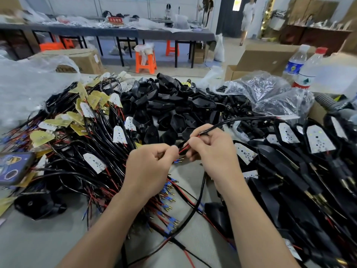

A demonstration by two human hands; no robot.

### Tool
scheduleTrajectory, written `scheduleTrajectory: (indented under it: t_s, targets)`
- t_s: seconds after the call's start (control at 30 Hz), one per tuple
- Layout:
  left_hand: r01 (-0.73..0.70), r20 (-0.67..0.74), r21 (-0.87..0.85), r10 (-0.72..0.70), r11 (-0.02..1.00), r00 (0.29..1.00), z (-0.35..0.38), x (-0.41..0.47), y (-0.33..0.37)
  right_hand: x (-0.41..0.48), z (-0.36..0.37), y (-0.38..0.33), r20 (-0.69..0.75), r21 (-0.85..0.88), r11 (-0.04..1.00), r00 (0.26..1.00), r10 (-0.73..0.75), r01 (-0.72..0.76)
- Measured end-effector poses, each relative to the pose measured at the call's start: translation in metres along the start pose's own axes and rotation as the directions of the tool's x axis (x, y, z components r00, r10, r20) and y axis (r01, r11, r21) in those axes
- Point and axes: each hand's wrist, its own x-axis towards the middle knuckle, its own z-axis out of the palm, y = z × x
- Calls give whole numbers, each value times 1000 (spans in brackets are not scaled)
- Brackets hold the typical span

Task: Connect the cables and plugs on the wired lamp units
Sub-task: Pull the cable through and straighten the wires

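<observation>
My left hand [152,163] and my right hand [210,149] meet above the middle of the table. Both pinch the red and black leads of one cable [239,120], which runs up and to the right from my right hand. A small blue terminal [176,161] hangs just under my left fingertips. A pile of wired LED boards [81,132] with black and red leads lies to the left. Black lamp housings [170,105] are heaped behind my hands. Assembled lamp units [301,163] lie in rows on the right.
A phone [13,169] lies at the left edge. Loose leads with blue terminals [166,198] spread under my forearms. Clear plastic bags [270,93] and two water bottles [301,68] stand at the back right. Cardboard boxes, orange stools and long tables fill the room behind.
</observation>
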Motion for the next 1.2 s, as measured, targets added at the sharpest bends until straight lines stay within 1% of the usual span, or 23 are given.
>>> scheduleTrajectory:
  t_s: [0.07,0.1,0.13,0.17,0.2,0.3,0.4,0.47,0.53,0.6,0.73,0.77,0.8,0.87,0.9,0.97,1.0,1.03,1.07,1.13,1.17,1.2]
  targets:
    - [-42,-150,207,74,977,986,-4,6,1,1,-4,-1,-15,13,1000,1000,16,-16]
    - [-42,-185,249,90,968,979,-7,11,1,0,-4,-1,-10,8,1000,1000,23,-23]
    - [-34,-189,274,89,961,978,-8,17,0,-1,-3,-1,2,-3,1000,1000,31,-31]
    - [-21,-165,303,74,953,984,-8,24,-2,-2,-2,-1,19,-13,999,999,40,-40]
    - [-8,-111,333,47,943,993,-6,32,-4,-3,0,-1,39,-23,999,998,48,-47]
    - [-9,112,427,-43,904,993,3,54,-6,-4,2,-2,99,-57,996,992,73,-68]
    - [-140,299,611,-63,779,952,15,65,1,-4,3,-3,142,-73,994,985,96,-86]
    - [-204,357,629,-46,751,933,20,66,6,-5,5,-2,154,-103,990,982,112,-97]
    - [-225,392,626,-53,746,918,25,65,5,-5,7,-1,156,-147,984,980,123,-100]
    - [-241,399,642,-49,728,916,28,66,1,-5,11,2,159,-184,978,979,129,-99]
    - [-220,309,675,1,704,951,32,69,-6,-7,17,7,144,-282,955,980,134,-89]
    - [-195,266,649,20,736,964,32,69,-6,-8,17,7,146,-286,954,981,130,-84]
    - [-142,198,587,29,797,980,31,68,-6,-8,16,6,148,-281,957,981,123,-77]
    - [-7,16,413,1,911,1000,28,64,-5,-7,14,5,140,-257,964,984,111,-72]
    - [40,-55,347,-22,937,998,26,63,-4,-6,13,5,125,-244,967,986,112,-78]
    - [84,-118,265,-54,961,992,21,60,-3,-4,11,7,88,-230,969,990,111,-89]
    - [92,-106,232,-69,968,992,19,59,-1,-3,9,7,73,-235,968,991,109,-89]
    - [91,-56,219,-80,971,995,17,57,1,-3,8,7,62,-250,965,993,104,-85]
    - [76,30,246,-86,966,996,17,56,2,-3,7,7,56,-274,959,994,94,-75]
    - [-4,251,387,-101,922,963,19,53,7,-4,7,8,51,-341,939,996,69,-47]
    - [-66,338,456,-104,888,936,21,51,9,-4,8,9,50,-373,927,997,59,-36]
    - [-120,386,507,-101,853,917,23,51,11,-5,8,10,51,-397,917,997,50,-26]
